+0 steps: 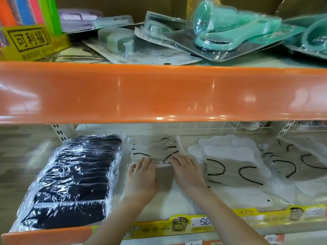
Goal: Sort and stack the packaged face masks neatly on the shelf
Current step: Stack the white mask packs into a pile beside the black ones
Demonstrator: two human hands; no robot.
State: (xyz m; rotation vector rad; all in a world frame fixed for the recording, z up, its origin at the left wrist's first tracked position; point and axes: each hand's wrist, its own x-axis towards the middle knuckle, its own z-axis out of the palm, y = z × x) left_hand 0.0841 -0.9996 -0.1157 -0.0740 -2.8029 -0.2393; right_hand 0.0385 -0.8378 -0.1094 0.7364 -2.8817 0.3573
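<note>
Both hands reach into the lower shelf [177, 206] at the centre of the frame. The left hand [141, 179] lies palm down with its fingers [144, 160] straight, tips pressing on the near edge of a clear-wrapped pack of pale masks [155, 151] with black ear loops. The right hand [185, 171] sits just beside it, fingers likewise extended and flat on the same edge — neither hand curls around anything. The pack lies toward the back of the shelf, just in front of the white wire grid [194, 129] that forms the back wall.

To the left, touching the pack's wrapping, a tall stack of black masks [74, 183] in glossy film leans across the lower left of the frame, its near end reaching the orange front lip [46, 234]. To the right, a stack of grey-white masks [235, 163] stands near the right hand, with more loose packs [300, 160] at the right edge. Between the two stacks, under the forearms, a bare strip of shelf runs from the pack forward to the yellow price strip [203, 222] — the only open lane.

Overhead, the broad orange edge of the upper shelf [159, 92] spans the whole frame and caps the opening. On it lie teal items in blister packs [221, 32] and a yellow box [30, 41] at upper left
</note>
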